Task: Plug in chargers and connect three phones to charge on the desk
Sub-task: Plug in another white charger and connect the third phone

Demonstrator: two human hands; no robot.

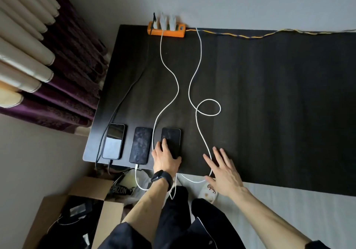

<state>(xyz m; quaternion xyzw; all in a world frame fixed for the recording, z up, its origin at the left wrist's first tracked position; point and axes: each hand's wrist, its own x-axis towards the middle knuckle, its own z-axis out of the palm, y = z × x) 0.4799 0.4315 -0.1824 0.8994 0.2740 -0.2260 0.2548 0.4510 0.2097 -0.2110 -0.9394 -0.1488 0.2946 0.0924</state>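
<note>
Left hand (165, 157) lies on the near end of the right phone (171, 138), fingers fairly straight on its screen. Right hand (223, 169) is open, fingers spread, over the near edge of the table (269, 114), above the looped white cable (209, 107). The 3 phones lie side by side near the table's left corner: the left phone (113, 142) carries a black cable (123, 98), the middle phone (140, 145) a white one. An orange power strip (166, 30) with white chargers (167, 20) sits at the far edge.

Single head view — wide-angle, looking steeply down over the desk (269, 94), near edge close, wall (250, 2) at top.
</note>
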